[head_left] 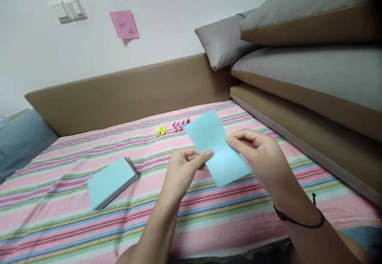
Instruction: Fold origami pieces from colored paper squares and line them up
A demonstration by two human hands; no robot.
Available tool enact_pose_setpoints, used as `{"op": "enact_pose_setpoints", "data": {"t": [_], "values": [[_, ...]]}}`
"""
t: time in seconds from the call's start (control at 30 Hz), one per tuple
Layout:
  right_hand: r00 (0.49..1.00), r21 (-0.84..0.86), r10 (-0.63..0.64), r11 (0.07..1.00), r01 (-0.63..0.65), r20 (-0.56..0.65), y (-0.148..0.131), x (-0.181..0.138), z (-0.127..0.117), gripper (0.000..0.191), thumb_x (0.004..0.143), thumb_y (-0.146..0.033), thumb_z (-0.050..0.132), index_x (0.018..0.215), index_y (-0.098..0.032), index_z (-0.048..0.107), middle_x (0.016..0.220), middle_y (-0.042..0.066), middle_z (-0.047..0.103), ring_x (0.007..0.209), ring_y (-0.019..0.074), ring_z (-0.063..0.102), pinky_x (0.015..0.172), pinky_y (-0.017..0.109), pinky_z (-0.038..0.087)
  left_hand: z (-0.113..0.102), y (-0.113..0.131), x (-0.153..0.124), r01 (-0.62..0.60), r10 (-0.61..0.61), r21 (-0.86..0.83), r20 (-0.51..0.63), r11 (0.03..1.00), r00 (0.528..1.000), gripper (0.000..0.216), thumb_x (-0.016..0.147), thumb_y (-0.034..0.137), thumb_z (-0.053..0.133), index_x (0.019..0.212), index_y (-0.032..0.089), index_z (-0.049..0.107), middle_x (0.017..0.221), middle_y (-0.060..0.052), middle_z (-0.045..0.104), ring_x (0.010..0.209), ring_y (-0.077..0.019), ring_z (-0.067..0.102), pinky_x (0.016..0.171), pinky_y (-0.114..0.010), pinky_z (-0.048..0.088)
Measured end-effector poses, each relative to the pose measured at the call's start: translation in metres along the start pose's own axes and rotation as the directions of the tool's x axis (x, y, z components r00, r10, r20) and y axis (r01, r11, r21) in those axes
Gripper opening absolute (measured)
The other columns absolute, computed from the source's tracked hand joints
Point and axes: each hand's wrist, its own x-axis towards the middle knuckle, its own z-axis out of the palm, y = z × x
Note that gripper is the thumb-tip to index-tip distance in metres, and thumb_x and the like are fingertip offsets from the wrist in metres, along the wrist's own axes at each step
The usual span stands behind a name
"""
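Note:
A light blue sheet of paper (209,132) is held up above the striped cloth, slightly bent across its middle. My left hand (186,162) pinches its left edge, thumb on top. On the opposite edge, my right hand (253,144) grips the paper between thumb and fingers; a thin dark cord circles that wrist. To the left lies a stack of paper (112,180) with a light blue sheet uppermost. Beyond the held sheet sit small folded paper pieces: a yellow-green group (161,130) and a pink, purple and red row (178,126), partly behind the sheet's corner.
The striped cloth (65,224) covers the surface up to a brown padded board (134,90) along the wall. Grey-and-brown cushions (310,69) are piled at the right. A blue-grey pillow (22,140) lies far left. A pink note (123,24) and switches (68,10) are on the wall.

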Motion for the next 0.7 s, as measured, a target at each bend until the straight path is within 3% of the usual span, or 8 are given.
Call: {"op": "enact_pose_setpoints", "data": {"t": [0.37,0.7], "values": [[0.999,0.089,0.033,0.996,-0.032,-0.014,-0.0005,0.0018,0.0040,0.017,0.077,-0.038,0.068,0.071,-0.022,0.065,0.078,0.003,0.068,0.074,0.0196,0.063,0.063,0.030,0.051,-0.0041,0.0040,-0.0008,-0.031,0.030,0.012,0.038,0.999,0.999,0.029,0.076,0.039,0.070,0.066,0.012,0.068,0.064,-0.003,0.067,0.063,-0.0150,0.064,0.070,-0.029,0.054],[0.996,0.200,0.055,0.979,-0.040,-0.069,0.0010,0.0026,0.0061,0.013,0.075,-0.032,0.070,0.072,-0.020,0.066,0.076,0.002,0.066,0.074,0.0172,0.062,0.065,0.028,0.049,-0.0048,0.0022,0.0005,-0.036,0.037,0.053,-0.018,0.998,0.999,0.025,0.067,0.034,0.079,0.065,0.013,0.065,0.057,0.001,0.064,0.055,-0.0082,0.058,0.056,-0.018,0.049]]}}
